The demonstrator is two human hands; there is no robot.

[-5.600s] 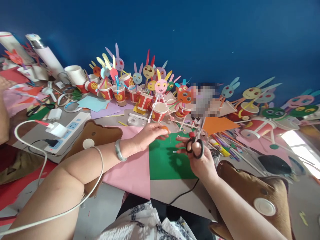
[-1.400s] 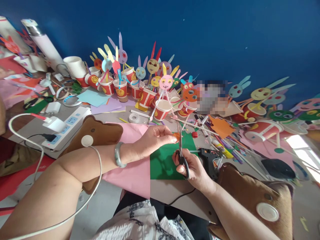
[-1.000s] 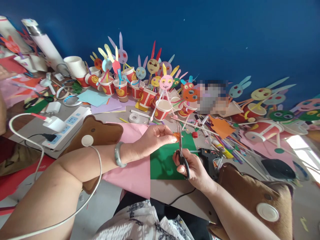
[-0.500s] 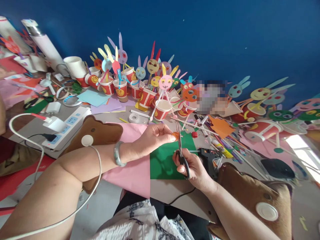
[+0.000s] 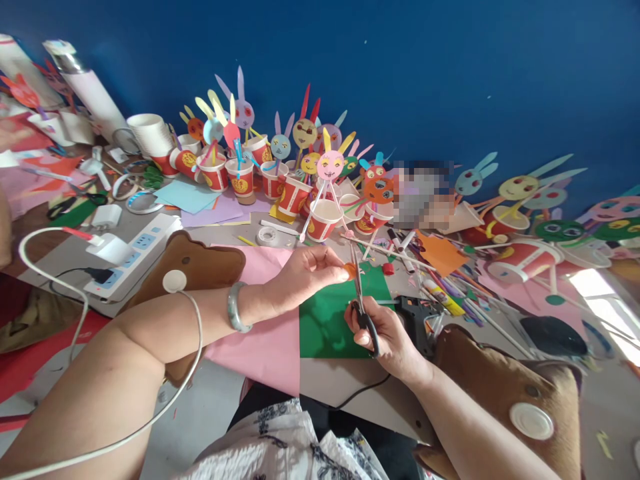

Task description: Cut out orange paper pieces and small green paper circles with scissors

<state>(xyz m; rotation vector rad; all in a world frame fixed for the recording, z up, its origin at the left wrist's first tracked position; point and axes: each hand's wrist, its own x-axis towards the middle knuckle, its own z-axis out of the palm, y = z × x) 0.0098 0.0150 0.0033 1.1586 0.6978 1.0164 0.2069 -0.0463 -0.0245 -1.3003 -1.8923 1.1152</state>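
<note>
My left hand (image 5: pixel 313 277) pinches a small orange paper piece (image 5: pixel 350 270) between thumb and fingertips. Wrapped round the black handles of a pair of scissors (image 5: pixel 367 323) is my right hand (image 5: pixel 383 340). The scissor blades point up and away from me and lie against the right side of the orange piece; how far apart they are is hard to tell. Beneath both hands lie a green paper sheet (image 5: pixel 325 320) and a pink paper sheet (image 5: pixel 270 347). A paper cup (image 5: pixel 324 223) with a pink rabbit-face figure (image 5: pixel 331 165) stands just beyond my hands.
Several red paper cups with paper animal faces line the blue wall (image 5: pixel 320 53). A power strip (image 5: pixel 137 257) and a brown cushion (image 5: pixel 200 267) lie left. A black glue gun (image 5: pixel 417 320), an orange paper scrap (image 5: pixel 441 253) and another brown cushion (image 5: pixel 505 380) are right. A white cable crosses my left forearm.
Hardly anything differs. The scissors and the orange piece have shifted very slightly left, and both hands keep their grip.
</note>
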